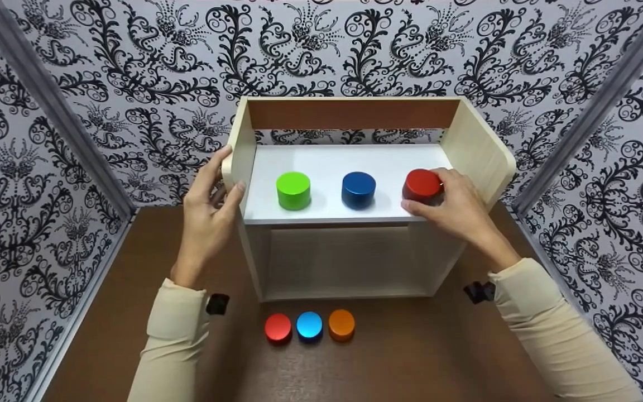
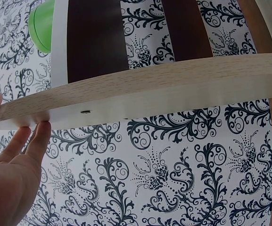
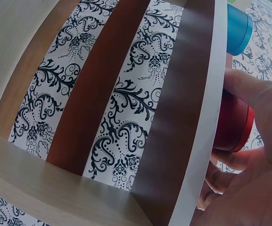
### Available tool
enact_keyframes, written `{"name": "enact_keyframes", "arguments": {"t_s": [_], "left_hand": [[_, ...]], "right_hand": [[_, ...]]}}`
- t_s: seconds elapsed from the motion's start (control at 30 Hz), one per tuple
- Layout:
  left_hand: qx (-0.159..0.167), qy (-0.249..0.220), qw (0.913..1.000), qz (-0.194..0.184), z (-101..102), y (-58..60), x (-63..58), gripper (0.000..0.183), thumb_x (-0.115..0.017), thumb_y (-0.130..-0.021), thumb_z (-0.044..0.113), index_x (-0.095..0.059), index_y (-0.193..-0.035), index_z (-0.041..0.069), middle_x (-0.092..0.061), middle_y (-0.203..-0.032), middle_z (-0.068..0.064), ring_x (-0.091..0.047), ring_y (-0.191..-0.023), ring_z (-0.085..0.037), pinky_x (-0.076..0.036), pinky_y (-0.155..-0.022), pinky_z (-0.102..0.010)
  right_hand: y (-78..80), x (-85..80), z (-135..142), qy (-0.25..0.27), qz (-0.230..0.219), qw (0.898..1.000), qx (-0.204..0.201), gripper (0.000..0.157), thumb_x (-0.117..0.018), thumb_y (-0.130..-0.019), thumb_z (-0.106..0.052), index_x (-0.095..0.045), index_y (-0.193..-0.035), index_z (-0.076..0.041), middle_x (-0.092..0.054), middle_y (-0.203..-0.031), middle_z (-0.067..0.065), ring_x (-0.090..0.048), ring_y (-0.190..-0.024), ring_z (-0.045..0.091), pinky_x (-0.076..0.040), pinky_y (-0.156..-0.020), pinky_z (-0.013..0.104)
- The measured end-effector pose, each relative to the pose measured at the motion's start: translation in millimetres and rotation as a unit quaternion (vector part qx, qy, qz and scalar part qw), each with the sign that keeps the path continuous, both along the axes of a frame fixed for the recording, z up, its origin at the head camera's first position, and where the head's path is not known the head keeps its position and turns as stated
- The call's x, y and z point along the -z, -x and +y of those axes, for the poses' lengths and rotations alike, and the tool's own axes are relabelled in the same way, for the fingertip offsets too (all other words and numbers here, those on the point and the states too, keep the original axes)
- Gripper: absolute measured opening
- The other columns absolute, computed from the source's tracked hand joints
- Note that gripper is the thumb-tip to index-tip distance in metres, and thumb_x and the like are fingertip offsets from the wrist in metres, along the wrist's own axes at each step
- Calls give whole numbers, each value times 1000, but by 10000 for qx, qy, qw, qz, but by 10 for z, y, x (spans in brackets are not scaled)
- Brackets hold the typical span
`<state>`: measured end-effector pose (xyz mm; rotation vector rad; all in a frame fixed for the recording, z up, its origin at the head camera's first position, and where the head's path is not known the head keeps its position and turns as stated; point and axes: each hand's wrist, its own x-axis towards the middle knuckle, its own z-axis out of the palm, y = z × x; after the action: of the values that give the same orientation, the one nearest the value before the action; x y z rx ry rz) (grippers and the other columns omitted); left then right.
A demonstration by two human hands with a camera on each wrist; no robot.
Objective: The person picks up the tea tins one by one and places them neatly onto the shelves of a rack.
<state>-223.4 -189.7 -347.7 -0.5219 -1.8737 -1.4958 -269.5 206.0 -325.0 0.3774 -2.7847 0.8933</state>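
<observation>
On the white upper board of a small wooden shelf (image 1: 349, 218) stand three round lidded tins: a green one (image 1: 293, 191) at left, a dark blue one (image 1: 358, 191) in the middle and a dark red one (image 1: 423, 185) at right. My right hand (image 1: 455, 206) grips the dark red tin from its right side, thumb at the front; in the right wrist view the red tin (image 3: 232, 122) sits between thumb and fingers at the board's edge. My left hand (image 1: 210, 215) holds the front edge of the shelf's left side panel (image 2: 126, 89), thumb inside and fingers outside.
On the brown table (image 1: 388, 357) before the shelf, a red tin (image 1: 278, 328), a light blue tin (image 1: 309, 326) and an orange tin (image 1: 342, 325) stand in a row. Patterned walls (image 1: 310, 50) enclose the back and both sides. An open compartment (image 1: 344, 262) lies under the white board.
</observation>
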Motion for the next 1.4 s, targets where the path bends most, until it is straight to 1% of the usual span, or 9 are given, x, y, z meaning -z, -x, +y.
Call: {"name": "enact_keyframes", "arguments": {"t_s": [0.2, 0.33, 0.47, 0.7, 0.93, 1.13, 1.4], "left_hand": [[-26, 5, 10000, -38, -1, -1, 6, 56, -61, -95, -6, -51, -148, 8, -53, -138, -18, -59, -121, -33, -56, -103, -37], [9, -38, 10000, -66, -2, 3, 8, 55, -62, -95, -7, -51, -148, 7, -52, -139, -18, -59, -122, -34, -55, -103, -38], [45, -82, 9999, -56, -4, 10, 9, 55, -62, -95, -7, -51, -147, 6, -52, -139, -19, -58, -121, -35, -55, -104, -39], [5, -45, 10000, -17, -2, 15, 11, 55, -62, -95, -7, -51, -147, 6, -52, -139, -18, -58, -121, -34, -54, -105, -39], [12, -50, 10000, -18, 1, 13, 7, 56, -62, -95, -7, -51, -148, 7, -52, -139, -16, -59, -120, -32, -55, -104, -38], [5, -55, 10000, -53, 3, 14, 8, 56, -62, -95, -7, -52, -148, 9, -52, -139, -15, -59, -121, -31, -55, -105, -37], [58, -129, 9999, -71, 8, 5, 8, 56, -61, -95, -9, -51, -148, 7, -52, -138, -15, -59, -120, -30, -56, -102, -37]], "right_hand": [[-4, 10, -1, -38, -32, 10000, 28, 71, -84, -83, -36, -54, -134, 4, -57, -118, 23, -47, -112, 39, -38, -96, 53], [-25, 3, -6, -107, 65, 9999, 0, 72, -84, -83, -40, -55, -132, 5, -57, -116, 23, -47, -110, 40, -38, -92, 52], [-32, -2, -7, -207, 121, 9997, 9, 73, -83, -83, -42, -56, -131, 5, -57, -114, 23, -46, -107, 39, -38, -88, 49], [-23, 8, -9, -252, 51, 9997, 49, 73, -83, -82, -44, -57, -130, 3, -55, -111, 21, -45, -104, 37, -36, -84, 44], [-27, 12, -10, -260, 14, 9996, 75, 74, -83, -82, -44, -57, -132, 3, -55, -112, 21, -44, -104, 37, -36, -85, 44], [-42, -8, -14, -279, -40, 9996, 84, 77, -83, -82, -47, -56, -134, 5, -55, -113, 22, -43, -105, 37, -36, -86, 46], [-43, -12, -25, -311, -82, 9994, 116, 82, -82, -83, -49, -53, -138, 5, -54, -116, 23, -43, -109, 39, -38, -89, 49]]}}
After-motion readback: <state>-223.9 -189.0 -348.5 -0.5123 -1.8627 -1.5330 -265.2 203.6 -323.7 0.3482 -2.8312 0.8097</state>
